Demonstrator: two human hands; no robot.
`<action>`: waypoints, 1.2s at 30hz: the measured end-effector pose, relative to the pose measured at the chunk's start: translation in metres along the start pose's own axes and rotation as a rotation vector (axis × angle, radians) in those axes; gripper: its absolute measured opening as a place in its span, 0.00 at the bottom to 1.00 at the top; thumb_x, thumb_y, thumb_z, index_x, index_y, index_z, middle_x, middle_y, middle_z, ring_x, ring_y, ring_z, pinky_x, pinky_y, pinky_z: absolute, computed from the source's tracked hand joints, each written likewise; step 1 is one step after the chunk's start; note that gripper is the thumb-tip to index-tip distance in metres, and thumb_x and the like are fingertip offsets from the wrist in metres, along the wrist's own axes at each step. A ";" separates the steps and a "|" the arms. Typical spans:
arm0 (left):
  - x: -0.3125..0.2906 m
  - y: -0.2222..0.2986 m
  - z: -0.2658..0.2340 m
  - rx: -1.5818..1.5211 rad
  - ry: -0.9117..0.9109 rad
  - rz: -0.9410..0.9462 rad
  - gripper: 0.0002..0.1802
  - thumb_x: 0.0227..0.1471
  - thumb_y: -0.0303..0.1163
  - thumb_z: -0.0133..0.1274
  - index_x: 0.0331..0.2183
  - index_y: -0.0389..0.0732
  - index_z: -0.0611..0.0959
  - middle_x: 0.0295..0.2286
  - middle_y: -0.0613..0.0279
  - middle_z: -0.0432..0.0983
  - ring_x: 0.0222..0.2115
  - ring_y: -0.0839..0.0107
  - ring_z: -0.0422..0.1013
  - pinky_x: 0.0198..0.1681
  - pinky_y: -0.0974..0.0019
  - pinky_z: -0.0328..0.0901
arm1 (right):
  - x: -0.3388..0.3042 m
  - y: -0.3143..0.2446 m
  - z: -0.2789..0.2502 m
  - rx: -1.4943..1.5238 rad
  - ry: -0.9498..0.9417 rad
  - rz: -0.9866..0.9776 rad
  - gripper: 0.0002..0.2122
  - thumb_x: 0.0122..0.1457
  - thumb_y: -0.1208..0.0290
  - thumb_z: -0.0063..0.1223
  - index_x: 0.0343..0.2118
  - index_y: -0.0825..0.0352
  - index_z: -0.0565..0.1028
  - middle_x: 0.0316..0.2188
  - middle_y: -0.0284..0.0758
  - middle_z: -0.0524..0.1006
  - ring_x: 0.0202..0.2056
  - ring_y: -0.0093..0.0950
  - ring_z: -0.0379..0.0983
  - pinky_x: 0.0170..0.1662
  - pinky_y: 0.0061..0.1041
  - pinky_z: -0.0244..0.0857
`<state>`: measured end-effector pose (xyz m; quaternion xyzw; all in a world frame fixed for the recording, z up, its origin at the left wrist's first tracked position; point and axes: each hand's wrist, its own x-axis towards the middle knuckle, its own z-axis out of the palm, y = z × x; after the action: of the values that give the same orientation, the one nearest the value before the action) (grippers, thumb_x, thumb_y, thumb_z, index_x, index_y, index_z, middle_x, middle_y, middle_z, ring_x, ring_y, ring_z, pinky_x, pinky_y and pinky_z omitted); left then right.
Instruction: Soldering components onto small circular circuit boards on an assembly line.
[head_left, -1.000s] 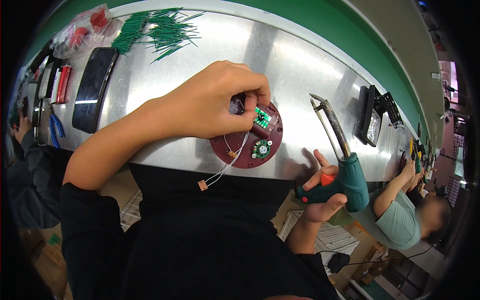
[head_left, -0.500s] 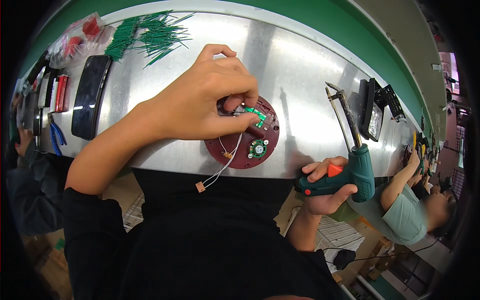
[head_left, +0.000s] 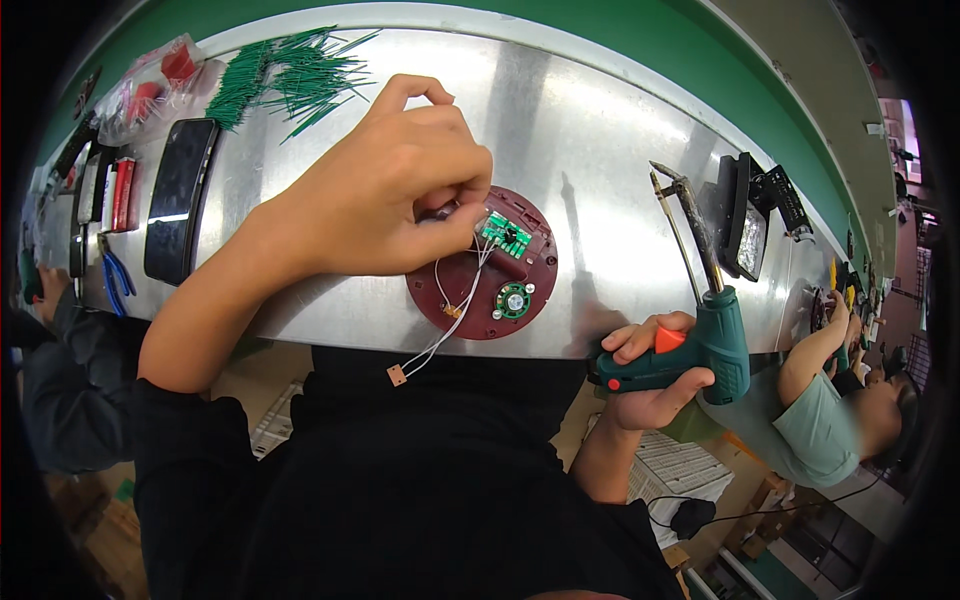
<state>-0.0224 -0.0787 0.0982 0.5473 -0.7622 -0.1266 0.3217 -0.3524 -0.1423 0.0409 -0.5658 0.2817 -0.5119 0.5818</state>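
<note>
Nearest the person, just off the front edge of the metal table (head_left: 600, 130), the right hand (head_left: 655, 375) is clenched around the grip of a green soldering gun (head_left: 700, 345), a finger lying by its orange trigger. The gun's thin metal tip rises up and away over the table, well to the right of the red disc (head_left: 485, 290) and touching nothing.

A thin white wire (head_left: 440, 335) with a small tan tab at its end hangs from the disc over the table's front edge, toward the person's dark shirt.

The red disc lies flat at the table's front edge, about midway along it. A small green circuit board (head_left: 505, 235) sits on its upper part and a round green part lies lower on its face. The left hand (head_left: 385, 195) reaches in from the left and rests over the disc's upper left, thumb and fingertips pinched together just beside the circuit board; what they pinch is hidden.

Far left of the disc lies a black phone (head_left: 178, 200), and beyond it a heap of green wires (head_left: 285, 80).
</note>
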 end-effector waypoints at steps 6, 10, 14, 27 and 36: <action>0.005 0.002 0.018 -0.096 0.227 -0.011 0.05 0.52 0.30 0.65 0.27 0.44 0.83 0.19 0.72 0.72 0.29 0.73 0.73 0.60 0.56 0.57 | -0.001 0.001 0.000 0.012 0.021 -0.003 0.37 0.69 0.34 0.33 0.50 0.74 0.66 0.21 0.36 0.70 0.23 0.26 0.69 0.33 0.30 0.74; 0.010 0.001 0.026 -0.188 0.230 -0.119 0.05 0.51 0.30 0.67 0.30 0.41 0.88 0.23 0.69 0.78 0.30 0.72 0.74 0.47 0.63 0.66 | -0.001 0.004 -0.001 0.030 0.014 0.007 0.37 0.69 0.33 0.33 0.50 0.74 0.66 0.21 0.37 0.71 0.23 0.26 0.69 0.33 0.30 0.74; 0.010 0.004 0.034 -0.413 0.248 -0.139 0.06 0.49 0.30 0.69 0.31 0.40 0.91 0.29 0.62 0.82 0.32 0.69 0.76 0.33 0.70 0.69 | -0.004 0.003 0.000 0.067 -0.019 -0.028 0.37 0.69 0.33 0.34 0.50 0.74 0.66 0.22 0.37 0.71 0.23 0.26 0.70 0.33 0.30 0.74; 0.012 0.014 0.050 -0.325 0.100 -0.163 0.08 0.50 0.34 0.63 0.27 0.43 0.80 0.39 0.65 0.83 0.41 0.66 0.76 0.62 0.54 0.55 | -0.006 -0.001 -0.002 0.086 0.007 -0.031 0.38 0.68 0.34 0.38 0.52 0.76 0.65 0.28 0.38 0.73 0.26 0.28 0.73 0.36 0.36 0.75; 0.010 0.014 0.051 -0.308 0.124 -0.201 0.07 0.47 0.32 0.63 0.25 0.44 0.79 0.33 0.69 0.83 0.37 0.70 0.77 0.61 0.54 0.56 | -0.023 -0.023 -0.011 -0.321 -0.059 -0.016 0.42 0.62 0.29 0.45 0.48 0.78 0.72 0.30 0.37 0.76 0.31 0.30 0.77 0.58 0.41 0.63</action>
<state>-0.0673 -0.0903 0.0703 0.5716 -0.6541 -0.2394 0.4337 -0.3762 -0.1216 0.0549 -0.6686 0.3383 -0.4478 0.4878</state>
